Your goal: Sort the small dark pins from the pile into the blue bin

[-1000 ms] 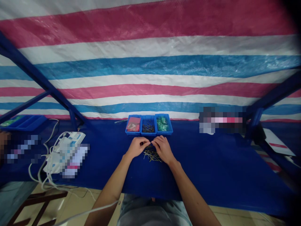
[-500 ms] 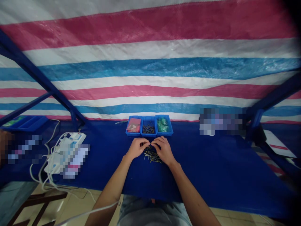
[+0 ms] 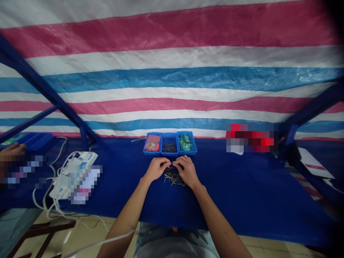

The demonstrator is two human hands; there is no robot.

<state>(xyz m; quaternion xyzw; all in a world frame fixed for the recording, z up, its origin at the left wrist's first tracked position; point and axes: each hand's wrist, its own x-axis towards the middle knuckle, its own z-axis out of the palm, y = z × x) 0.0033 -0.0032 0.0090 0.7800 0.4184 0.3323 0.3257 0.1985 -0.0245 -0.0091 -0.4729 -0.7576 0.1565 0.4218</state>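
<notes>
My left hand (image 3: 157, 168) and my right hand (image 3: 186, 170) meet over the blue tabletop, fingertips almost touching. Each is closed in a pinch, and a tiny bit of a thin metal pin (image 3: 172, 163) shows between them; the fingers hide most of it. Just below lies a loose pile of thin gold and silver metal pins (image 3: 174, 177), partly under my right hand. Beyond my hands stand three joined blue bins: the left bin (image 3: 152, 153) holds a pink piece with small pale items, the middle bin (image 3: 169, 154) dark pins, the right bin (image 3: 187, 152) green plastic-looking pieces.
White power strips (image 3: 86, 157) with tangled cables lie on the left. A co-worker's hand (image 3: 13, 150) is near another blue tray (image 3: 40, 141) at far left. A pen-like stick (image 3: 138, 139) lies behind. A white flat device (image 3: 315, 163) sits at far right; a striped sheet (image 3: 172, 104) hangs behind.
My hands stay nearly in place, with a bit more of the pin showing between the fingertips. The co-worker's hand at far left has come further into view near the tray.
</notes>
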